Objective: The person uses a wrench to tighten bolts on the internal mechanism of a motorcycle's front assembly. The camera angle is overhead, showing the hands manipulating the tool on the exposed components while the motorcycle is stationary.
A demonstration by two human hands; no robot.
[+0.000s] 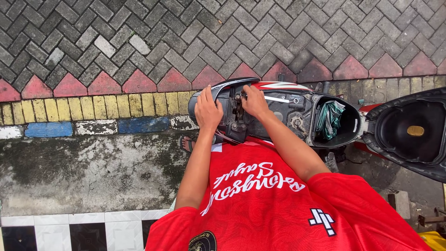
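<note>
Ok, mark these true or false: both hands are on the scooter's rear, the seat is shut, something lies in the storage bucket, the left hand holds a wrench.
1. Both the left hand and the right hand are at the scooter's rear end. True.
2. The seat is shut. False: it is flipped open.
3. A green cloth lies in the storage bucket. True.
4. The left hand holds a wrench. False: no tool shows; it rests on the tail.

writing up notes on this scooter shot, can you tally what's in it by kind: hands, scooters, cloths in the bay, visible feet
Hands: 2, left hand and right hand, both on the rear of the scooter
Scooters: 1, scooter with raised seat
Cloths: 1, green cloth in the bay
Feet: 1, sandalled foot
Total: 5
</note>
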